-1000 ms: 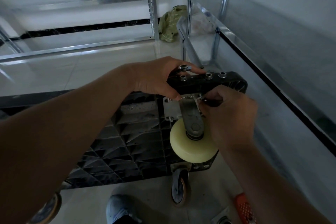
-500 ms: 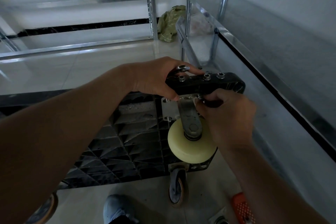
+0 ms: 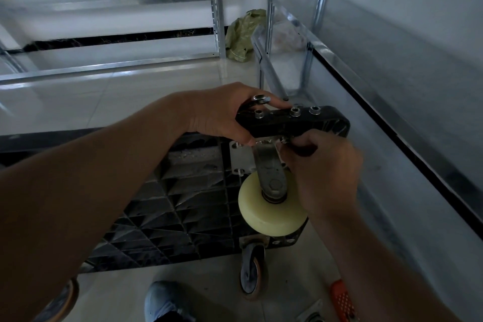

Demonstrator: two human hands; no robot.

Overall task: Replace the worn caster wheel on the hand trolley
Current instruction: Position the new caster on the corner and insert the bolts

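Two hands at frame centre: left hand [image 3: 222, 112] grips trolley corner [image 3: 292, 123]; right hand [image 3: 324, 165] pinches a fastener (likely) beside cream caster wheel [image 3: 271, 210]. Step: fastening new caster; next, tightening remaining bolts squarely.

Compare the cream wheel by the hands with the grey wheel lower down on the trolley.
The cream wheel is pale, clean and wide; the grey wheel is dark, narrower, with an orange-brown rim. The cream wheel sits high beside the right hand, which works at its mount; the grey wheel hangs near the floor, untouched. Both sit in metal brackets on the black trolley.
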